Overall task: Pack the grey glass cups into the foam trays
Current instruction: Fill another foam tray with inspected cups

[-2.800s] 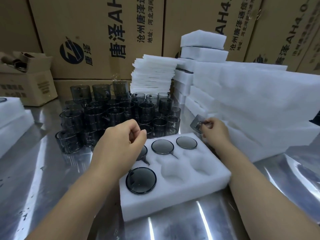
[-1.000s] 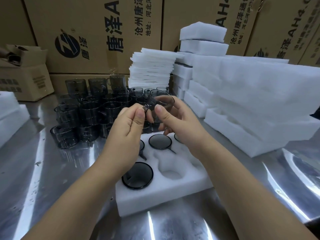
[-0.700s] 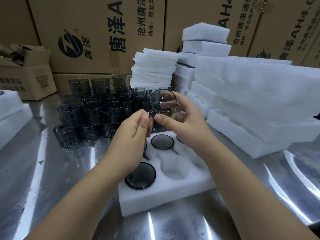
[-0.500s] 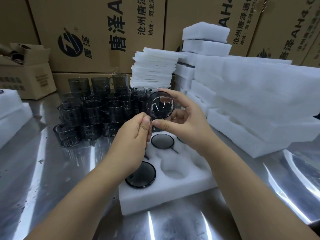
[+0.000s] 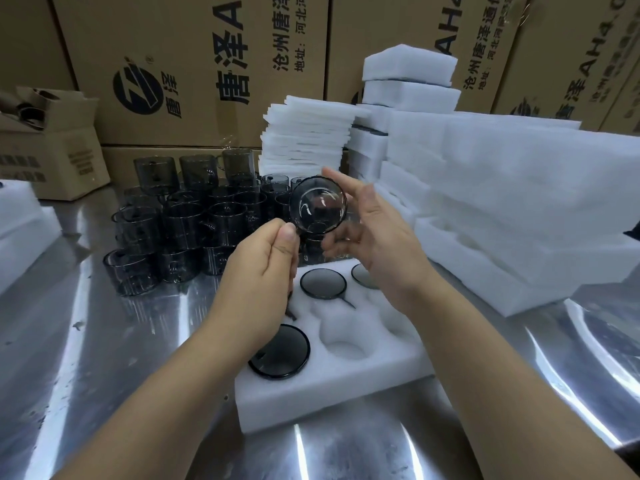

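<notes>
Grey glass is catching the light where a grey glass cup is being held up on its side above the far edge of the foam tray, its mouth turning toward the camera. The left hand is pinching the cup at its lower left edge, thumb and forefinger pressing together on it. The right hand is spreading just right of and behind the cup, fingers fairly straight and apart; it is not clear whether its forefinger is touching the rim.

The tray is lying on the steel table, near and in the middle. Three packed cups are sitting in its pockets: one at the near left, one in the far row's middle and one at the far right, partly hidden by the right wrist. A hollow pocket is showing in the near row.

Loose cups are standing crowded together at the far left of the tray. Thin foam sheets are piling up behind them, and thick foam blocks are stacking along the right. Printed cardboard cartons are lining the far side.
</notes>
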